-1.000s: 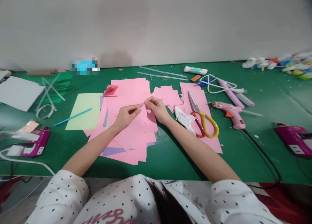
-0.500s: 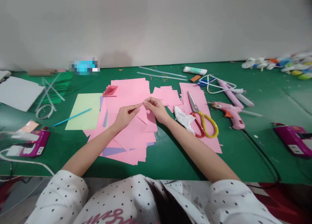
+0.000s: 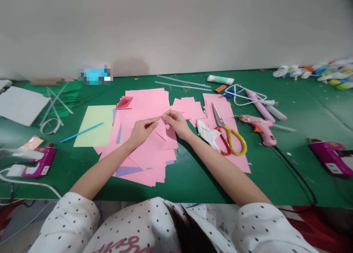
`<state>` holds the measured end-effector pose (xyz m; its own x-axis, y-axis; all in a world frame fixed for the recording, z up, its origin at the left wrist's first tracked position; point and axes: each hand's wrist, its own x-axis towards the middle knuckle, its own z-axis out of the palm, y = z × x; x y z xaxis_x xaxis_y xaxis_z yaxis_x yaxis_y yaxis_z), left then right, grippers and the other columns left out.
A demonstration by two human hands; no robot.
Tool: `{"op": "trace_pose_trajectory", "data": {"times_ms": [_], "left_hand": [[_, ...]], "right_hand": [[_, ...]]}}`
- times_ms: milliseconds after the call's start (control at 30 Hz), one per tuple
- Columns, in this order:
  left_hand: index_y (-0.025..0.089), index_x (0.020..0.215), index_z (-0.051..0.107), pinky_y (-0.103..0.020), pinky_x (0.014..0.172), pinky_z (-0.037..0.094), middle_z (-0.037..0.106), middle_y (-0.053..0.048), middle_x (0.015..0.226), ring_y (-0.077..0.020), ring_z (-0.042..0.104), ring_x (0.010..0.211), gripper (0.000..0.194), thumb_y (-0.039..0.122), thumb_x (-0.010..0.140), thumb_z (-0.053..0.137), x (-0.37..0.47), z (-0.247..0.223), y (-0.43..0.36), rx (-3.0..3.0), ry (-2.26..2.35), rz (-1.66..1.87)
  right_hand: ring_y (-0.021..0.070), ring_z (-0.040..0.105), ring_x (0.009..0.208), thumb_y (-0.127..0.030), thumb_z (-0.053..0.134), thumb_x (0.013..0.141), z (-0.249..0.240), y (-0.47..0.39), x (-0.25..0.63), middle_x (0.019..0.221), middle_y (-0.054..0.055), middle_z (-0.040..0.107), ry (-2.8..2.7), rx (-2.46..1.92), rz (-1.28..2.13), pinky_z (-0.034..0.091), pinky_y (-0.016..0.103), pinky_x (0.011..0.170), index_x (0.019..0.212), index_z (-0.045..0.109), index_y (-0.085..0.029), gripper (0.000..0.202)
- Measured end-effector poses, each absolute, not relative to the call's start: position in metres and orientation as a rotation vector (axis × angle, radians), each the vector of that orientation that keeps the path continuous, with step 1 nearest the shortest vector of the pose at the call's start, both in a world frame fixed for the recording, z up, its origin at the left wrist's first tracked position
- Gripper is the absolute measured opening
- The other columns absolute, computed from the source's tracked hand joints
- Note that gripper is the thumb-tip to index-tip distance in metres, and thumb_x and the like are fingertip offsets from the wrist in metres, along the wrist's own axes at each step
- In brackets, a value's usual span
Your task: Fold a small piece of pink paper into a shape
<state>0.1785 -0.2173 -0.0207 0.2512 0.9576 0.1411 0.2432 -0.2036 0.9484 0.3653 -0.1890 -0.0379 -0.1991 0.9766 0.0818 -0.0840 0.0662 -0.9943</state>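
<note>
A plain, pale wall [image 3: 176,32] rises behind a smooth green table [image 3: 193,179]. The polka-dot shirt [image 3: 146,216] carries pink script, cut off and unreadable. Flat, square-cornered pink sheets [image 3: 146,98] lie in an uneven stack, with purple edges showing. Beside it, a pale green sheet [image 3: 91,132] lies under part of a slim blue stick [image 3: 82,132]. Over the stack, the left hand [image 3: 142,132] and right hand [image 3: 179,124] nearly meet, each with thumb and forefinger pinched on a small pink piece [image 3: 162,132]. That piece is thin and matte, looks pointed at its lower corner, and is partly hidden by the fingers. To the right are a pink plastic glue gun [image 3: 260,127], metal scissors [image 3: 218,115] with red and yellow handles, and a white tube [image 3: 220,79] whose green label is too small to read.
</note>
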Motion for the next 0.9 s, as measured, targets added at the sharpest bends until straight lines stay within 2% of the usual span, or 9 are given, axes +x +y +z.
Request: {"op": "trace_pose_trajectory", "data": {"times_ms": [533,900], "left_hand": [[0.017,0.118,0.074,-0.042,0.113,0.047,0.072,-0.009,0.126,-0.0251,0.065,0.123,0.036,0.037,0.089,0.066,0.1798,-0.0150,-0.2191,1.611,1.199,1.052],[0.018,0.118,0.074,-0.040,0.112,0.047,0.071,-0.009,0.128,-0.0243,0.064,0.124,0.036,0.037,0.089,0.065,0.1785,-0.0147,-0.2174,1.594,1.203,1.085]], "right_hand": [[0.0107,0.045,0.051,-0.069,0.067,0.078,-0.0342,-0.1907,0.3631,0.058,-0.004,0.051,-1.443,-0.974,1.353,0.037,0.028,0.055,0.070,0.053,-0.021,0.050],[0.0106,0.043,0.052,-0.069,0.063,0.080,-0.0333,-0.1918,0.3643,0.057,-0.005,0.049,-1.540,-0.947,1.391,0.037,0.028,0.057,0.069,0.051,-0.022,0.050]]}}
